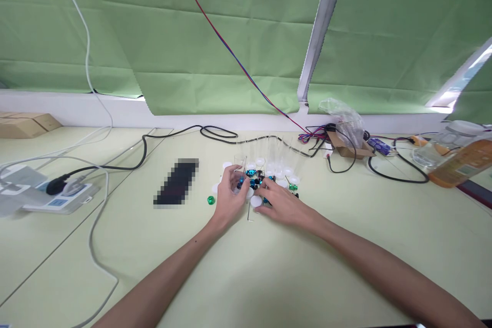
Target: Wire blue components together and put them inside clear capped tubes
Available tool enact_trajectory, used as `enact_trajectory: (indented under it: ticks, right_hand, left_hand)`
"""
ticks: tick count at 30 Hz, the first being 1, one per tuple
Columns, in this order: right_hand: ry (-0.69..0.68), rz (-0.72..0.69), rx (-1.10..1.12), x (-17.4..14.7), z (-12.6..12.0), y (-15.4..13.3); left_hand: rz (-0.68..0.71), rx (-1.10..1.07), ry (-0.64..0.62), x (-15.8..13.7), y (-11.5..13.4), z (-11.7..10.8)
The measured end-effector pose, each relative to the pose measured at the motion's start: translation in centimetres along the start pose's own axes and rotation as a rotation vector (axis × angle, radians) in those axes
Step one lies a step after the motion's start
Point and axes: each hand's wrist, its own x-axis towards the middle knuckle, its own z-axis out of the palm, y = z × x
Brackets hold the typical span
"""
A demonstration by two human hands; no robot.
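Left hand (231,192): fingers and thumb are partly closed in a curl, apparently around a clear tube (240,163); too firm a squeeze could make the smooth wall slip or tip.
Right hand (280,201): half open, fingers bent over the small parts, thumb near a white disc (256,201); I cannot tell whether it has hold of anything.
Blue and black parts (252,183): crowded on the bench (246,277) between and just beyond the two hands, some hidden by fingers; a sweep of a knuckle could scatter them.
Standing clear tubes (273,152): behind the parts, hard to see against the pale surface; a reaching right hand could topple one.
Bent metal rod (249,214): lies in front, between the hands; a dragging wrist could catch it.
Green knob (211,200): apart, left of the left hand; being round, it could roll if brushed.
Black cable (269,137): runs behind the tubes; a tug on it could knock them.
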Motion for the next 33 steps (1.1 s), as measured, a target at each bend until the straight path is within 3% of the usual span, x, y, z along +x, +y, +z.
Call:
enact_trajectory:
  ticks: [11,17,22,33]
  right_hand:
    - [0.006,-0.029,-0.028,0.0,-0.3,0.0]
    - [0.087,-0.206,-0.102,-0.2,0.3,-0.6]
    - [0.060,-0.320,-0.186,-0.3,1.0,-1.2]
    - [0.047,-0.353,-0.205,-0.3,2.1,-1.5]
  left_hand:
    - [-0.002,-0.032,0.019,0.1,-0.3,0.1]
    - [0.005,-0.013,0.013,0.0,0.0,0.1]
    - [0.012,0.012,0.017,0.0,0.3,0.1]
    - [0.018,0.045,0.017,-0.2,0.5,0.2]
